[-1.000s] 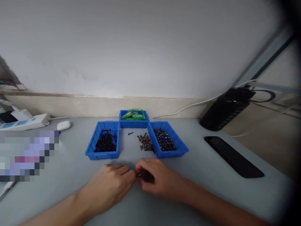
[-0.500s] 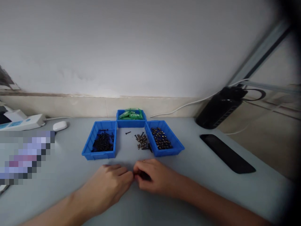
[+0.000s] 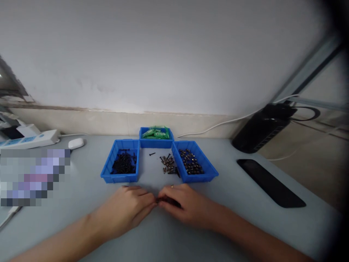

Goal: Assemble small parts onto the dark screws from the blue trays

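My left hand (image 3: 131, 209) and my right hand (image 3: 185, 205) lie low on the gray table (image 3: 231, 218), fingertips meeting. Between them I pinch a tiny dark piece (image 3: 159, 200), maybe a screw; it is too small to tell. Both hands are curled shut around it. I think I am sorting little parts. A loose pile of screws (image 3: 168, 164) waits between the left blue bin (image 3: 109, 171) with black screws and the right blue bin (image 3: 209, 173) with brown ones. Next I need to lift the piece gently to the matching bin without dropping it.
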### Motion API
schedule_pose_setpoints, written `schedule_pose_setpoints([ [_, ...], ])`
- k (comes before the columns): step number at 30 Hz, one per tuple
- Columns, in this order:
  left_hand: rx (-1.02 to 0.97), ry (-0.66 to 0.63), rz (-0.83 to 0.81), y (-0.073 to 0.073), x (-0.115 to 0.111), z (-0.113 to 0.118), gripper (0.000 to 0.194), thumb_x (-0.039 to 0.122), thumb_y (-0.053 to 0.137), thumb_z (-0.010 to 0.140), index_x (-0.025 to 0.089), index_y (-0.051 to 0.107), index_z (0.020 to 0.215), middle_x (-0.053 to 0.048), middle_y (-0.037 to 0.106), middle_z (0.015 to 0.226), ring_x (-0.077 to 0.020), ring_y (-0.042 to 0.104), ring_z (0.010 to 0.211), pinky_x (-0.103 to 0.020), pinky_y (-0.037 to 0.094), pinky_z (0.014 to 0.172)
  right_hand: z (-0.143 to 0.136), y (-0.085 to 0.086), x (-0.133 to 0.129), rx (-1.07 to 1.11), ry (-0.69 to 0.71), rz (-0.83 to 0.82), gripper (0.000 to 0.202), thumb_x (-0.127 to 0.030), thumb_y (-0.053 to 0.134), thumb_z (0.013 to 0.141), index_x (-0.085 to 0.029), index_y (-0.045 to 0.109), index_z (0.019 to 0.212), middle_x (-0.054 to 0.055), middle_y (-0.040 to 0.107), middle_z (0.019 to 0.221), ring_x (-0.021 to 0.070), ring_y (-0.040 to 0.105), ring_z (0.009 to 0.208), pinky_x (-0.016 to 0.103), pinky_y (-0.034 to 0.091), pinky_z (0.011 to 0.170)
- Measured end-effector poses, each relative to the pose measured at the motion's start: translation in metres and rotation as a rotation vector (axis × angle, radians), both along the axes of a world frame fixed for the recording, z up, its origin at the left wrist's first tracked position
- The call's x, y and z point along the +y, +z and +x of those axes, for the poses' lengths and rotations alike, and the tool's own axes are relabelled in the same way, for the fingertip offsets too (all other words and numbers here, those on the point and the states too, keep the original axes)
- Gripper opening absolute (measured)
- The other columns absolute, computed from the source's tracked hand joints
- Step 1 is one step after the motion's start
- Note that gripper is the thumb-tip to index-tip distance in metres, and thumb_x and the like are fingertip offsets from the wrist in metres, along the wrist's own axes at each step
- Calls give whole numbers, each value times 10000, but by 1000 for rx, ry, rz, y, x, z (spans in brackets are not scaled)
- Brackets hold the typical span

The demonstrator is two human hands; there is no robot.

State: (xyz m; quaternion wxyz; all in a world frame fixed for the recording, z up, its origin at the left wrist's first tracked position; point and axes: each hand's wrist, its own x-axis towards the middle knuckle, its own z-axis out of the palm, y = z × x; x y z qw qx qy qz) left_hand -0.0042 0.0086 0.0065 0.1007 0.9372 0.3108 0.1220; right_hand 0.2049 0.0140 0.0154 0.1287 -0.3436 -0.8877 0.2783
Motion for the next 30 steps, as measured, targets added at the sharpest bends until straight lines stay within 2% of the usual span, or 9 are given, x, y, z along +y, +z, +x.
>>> schedule_pose_setpoints([
  [8,-121,100,-68,-7,-2,1,190,249,422,933,170,560,828,-9,561,748,-147,557,681,-249,415,593,0,-7,4,65,-34,-32,132,-257,515,884,-168,611,872,-2,638,747,121,573,676,217,402,640],
  [11,-187,86,-90,-9,-2,1,169,232,426,931,175,564,852,-14,570,787,-142,556,714,-250,438,632,0,-7,6,56,-16,-46,148,-241,496,895,-170,624,873,-5,642,748,115,565,652,212,395,615],
  [17,-273,84,-109,-12,-1,1,134,224,450,923,183,577,908,-20,585,838,-142,562,770,-248,456,668,0,-4,7,98,-38,-59,153,-179,504,879,-177,637,957,5,669,814,124,589,716,219,409,665],
  [22,-281,52,-126,-7,-2,0,123,200,454,918,185,575,927,-26,590,860,-150,564,791,-263,464,700,1,-9,7,64,-15,6,161,-242,491,905,-171,633,881,4,648,786,126,577,711,223,402,672],
  [25,-307,34,-166,-3,-4,0,113,136,465,878,181,550,937,-36,597,957,-153,570,868,-269,465,767,1,-12,7,19,-8,21,161,-256,514,890,-157,623,825,8,636,762,129,576,705,223,399,657],
  [30,-261,53,-183,0,-7,0,123,100,491,803,170,527,898,-10,599,802,-135,571,698,-241,459,648,1,-13,8,-9,-61,31,74,-147,544,820,-166,611,847,12,617,789,138,562,730,236,413,668],
])
